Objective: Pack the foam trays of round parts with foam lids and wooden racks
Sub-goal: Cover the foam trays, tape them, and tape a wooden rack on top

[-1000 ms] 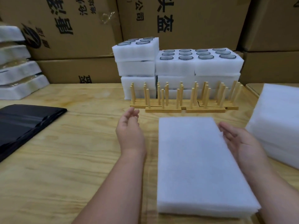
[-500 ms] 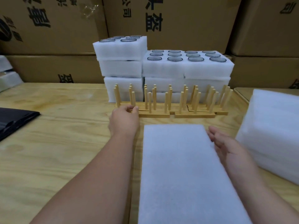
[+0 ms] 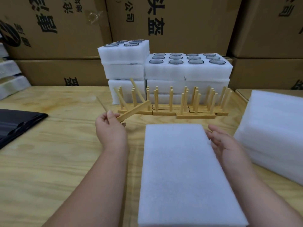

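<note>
The wooden rack (image 3: 131,110) I'm lifting tilts up left of centre, its far end among the other racks (image 3: 180,110). I should raise it straight so the pegs clear. My left hand (image 3: 109,126) pinches its near end; my right hand (image 3: 224,143) lies open against the foam lid (image 3: 183,174).

You're at a light plywood table (image 3: 49,161). Stacked brown cardboard boxes (image 3: 188,25) with black printed characters wall off the whole back. A second tabletop (image 3: 242,94) butts in at far right. Even, soft indoor light.
</note>
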